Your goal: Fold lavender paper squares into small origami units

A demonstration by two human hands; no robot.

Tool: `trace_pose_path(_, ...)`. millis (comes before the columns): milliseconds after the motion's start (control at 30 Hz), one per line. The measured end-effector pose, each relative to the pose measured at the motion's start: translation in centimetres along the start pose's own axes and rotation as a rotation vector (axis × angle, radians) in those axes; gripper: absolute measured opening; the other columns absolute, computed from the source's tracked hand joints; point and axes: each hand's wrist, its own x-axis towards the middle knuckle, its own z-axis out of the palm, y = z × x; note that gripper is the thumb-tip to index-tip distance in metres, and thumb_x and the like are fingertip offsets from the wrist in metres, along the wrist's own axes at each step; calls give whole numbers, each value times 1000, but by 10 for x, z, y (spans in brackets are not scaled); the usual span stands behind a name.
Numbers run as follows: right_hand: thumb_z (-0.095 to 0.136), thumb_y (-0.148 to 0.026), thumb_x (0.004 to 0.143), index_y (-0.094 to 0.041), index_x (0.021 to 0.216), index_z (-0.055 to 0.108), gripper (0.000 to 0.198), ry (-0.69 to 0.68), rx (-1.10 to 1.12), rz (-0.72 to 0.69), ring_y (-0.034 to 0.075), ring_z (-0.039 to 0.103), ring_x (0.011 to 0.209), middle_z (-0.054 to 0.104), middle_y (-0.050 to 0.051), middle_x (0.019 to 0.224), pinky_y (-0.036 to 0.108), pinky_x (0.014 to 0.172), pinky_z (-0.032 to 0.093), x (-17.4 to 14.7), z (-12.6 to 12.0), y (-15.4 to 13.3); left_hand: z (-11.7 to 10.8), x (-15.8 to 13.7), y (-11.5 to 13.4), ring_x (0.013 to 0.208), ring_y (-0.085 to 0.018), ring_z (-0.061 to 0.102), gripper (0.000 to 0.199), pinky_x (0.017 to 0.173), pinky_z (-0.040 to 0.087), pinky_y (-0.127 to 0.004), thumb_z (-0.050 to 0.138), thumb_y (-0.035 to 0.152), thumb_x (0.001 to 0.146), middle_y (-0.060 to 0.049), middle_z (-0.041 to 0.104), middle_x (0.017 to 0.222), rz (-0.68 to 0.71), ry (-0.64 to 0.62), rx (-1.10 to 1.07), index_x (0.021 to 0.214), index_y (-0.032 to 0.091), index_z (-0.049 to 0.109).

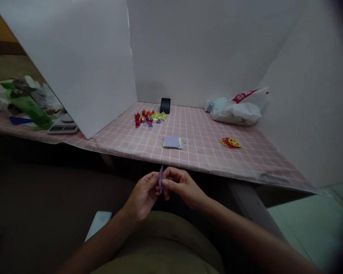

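Between my two hands is a small piece of folded purple paper [160,179], held up edge-on in front of the table's near edge. My left hand [144,194] pinches it from the left with thumb and fingers. From the right, my right hand [183,187] grips the same paper, thumb pressed against its lower part. Just beyond, on the table, lies a stack of square paper sheets [172,142], purple on top with yellow showing beneath. Farther back sits a cluster of small folded paper figures [148,117] in red, orange, yellow and purple.
On the pink checked tabletop [197,140] are red and yellow cut-out shapes [231,143], a white plastic bag [237,112] and a black object [165,105]. White panels [211,49] enclose it. Outside the left panel are a green bottle [30,106] and a scale [63,127].
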Motion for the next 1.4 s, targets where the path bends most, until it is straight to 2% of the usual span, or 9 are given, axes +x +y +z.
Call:
trace_pose_path(233,70,-36,85,-17,85,61,22,5,-30,-8,10,58,56,65,1,72,24,54,49,-1,0,-1,2,0,0,56,-9,47,28,54,41,-21,79,38,77,2,54,62,17,10,46,76,12,66)
trace_pose_path(500,62,-24,83,-17,79,59,8,148,-287,-83,11,53,60,58,-1,68,24,55,43,-1,4,-3,7,-4,4,58,-10,46,21,58,38,-22,70,33,84,3,54,60,379,257,507,73,16,63)
trace_pose_path(733,51,-13,79,-18,70,55,11,251,-463,-182,11,52,54,57,-3,59,22,53,40,-1,1,0,14,-3,10,59,-11,48,19,57,40,-21,65,32,86,3,54,64,419,172,755,75,16,62)
trace_pose_path(833,52,-14,80,-19,68,53,13,351,-641,-288,11,51,52,56,-3,58,22,51,38,-2,0,-1,15,3,7,70,-12,58,12,65,47,-23,65,29,86,0,64,79,544,199,803,92,18,64)
trace_pose_path(900,53,-15,82,-19,68,51,15,441,-829,-436,10,48,52,54,-3,57,22,50,36,-3,-2,-4,16,5,5,80,-15,64,15,73,51,-25,66,26,86,-1,67,88,648,186,856,99,19,64)
trace_pose_path(1000,51,-12,83,-19,72,50,13,531,-1098,-703,10,48,52,54,-3,60,22,52,35,-4,-5,-7,23,4,4,82,-16,67,15,76,54,-27,68,26,85,-2,69,91,745,89,955,98,19,63)
trace_pose_path(1100,47,-9,85,-19,76,51,14,558,-1266,-872,12,50,52,55,-2,61,23,53,36,-4,-9,-8,32,1,5,82,-16,69,21,75,56,-26,69,25,84,-3,70,92,795,58,1011,102,19,61)
trace_pose_path(1233,47,-11,89,-20,75,48,17,590,-1356,-949,13,52,52,55,-1,60,25,53,37,-3,-12,-9,41,2,9,80,-16,71,14,73,57,-25,61,20,88,-4,71,90,894,105,1120,102,18,60)
trace_pose_path(1400,48,-9,89,-21,79,49,16,608,-1303,-970,14,57,56,60,0,65,25,56,42,-4,-9,-11,42,6,13,73,-15,71,12,70,57,-23,58,11,86,-2,72,82,1157,121,1276,96,17,61)
